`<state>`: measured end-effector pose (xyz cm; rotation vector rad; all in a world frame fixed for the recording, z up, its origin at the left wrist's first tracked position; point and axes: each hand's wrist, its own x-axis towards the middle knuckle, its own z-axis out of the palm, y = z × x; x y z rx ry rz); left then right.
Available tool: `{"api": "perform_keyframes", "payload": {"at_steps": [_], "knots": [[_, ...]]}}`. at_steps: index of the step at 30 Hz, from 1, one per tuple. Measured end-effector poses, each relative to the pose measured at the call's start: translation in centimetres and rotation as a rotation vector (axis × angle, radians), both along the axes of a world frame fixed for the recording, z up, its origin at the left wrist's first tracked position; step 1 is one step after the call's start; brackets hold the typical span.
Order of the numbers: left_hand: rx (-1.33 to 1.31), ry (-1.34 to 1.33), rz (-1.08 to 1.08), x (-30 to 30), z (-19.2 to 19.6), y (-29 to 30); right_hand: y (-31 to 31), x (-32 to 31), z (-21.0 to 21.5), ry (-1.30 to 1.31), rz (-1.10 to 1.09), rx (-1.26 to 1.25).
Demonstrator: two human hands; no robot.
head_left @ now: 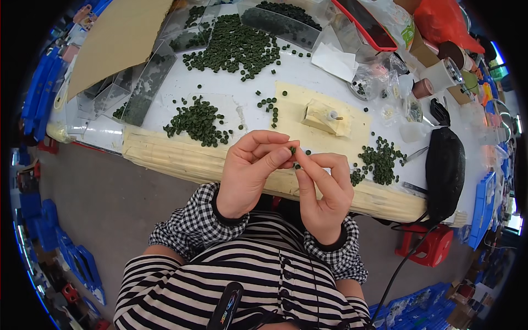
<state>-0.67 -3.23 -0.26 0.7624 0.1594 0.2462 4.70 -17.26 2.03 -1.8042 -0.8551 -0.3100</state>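
My left hand (250, 170) and my right hand (324, 190) meet above the near edge of the white table (308, 74). Between the left thumb and fingertips I pinch a small dark green disc (293, 149). The right fingertips touch the left ones just below that disc; whether they hold a piece too is hidden. A heap of the same green discs (198, 121) lies to the left of my hands, a smaller heap (379, 159) to the right, and a big spread (236, 47) at the back.
A cream pad (352, 126) carries a small padded block with a white peg (327, 116). Clear trays (146, 82) with discs stand back left, a black mask (444, 170) lies right, tape rolls and bags crowd the far right. Blue crates (80, 264) sit on the floor.
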Motion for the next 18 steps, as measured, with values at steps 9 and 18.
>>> {"api": "perform_keyframes", "payload": {"at_steps": [9,18], "knots": [[0.362,-0.047,0.085,-0.6,1.1,-0.2,-0.7,0.2,0.0,0.179,0.1,0.078],[0.51,-0.127,0.093,-0.6,0.7,0.5,-1.0,0.1,-0.2,0.216,0.147,0.091]]}}
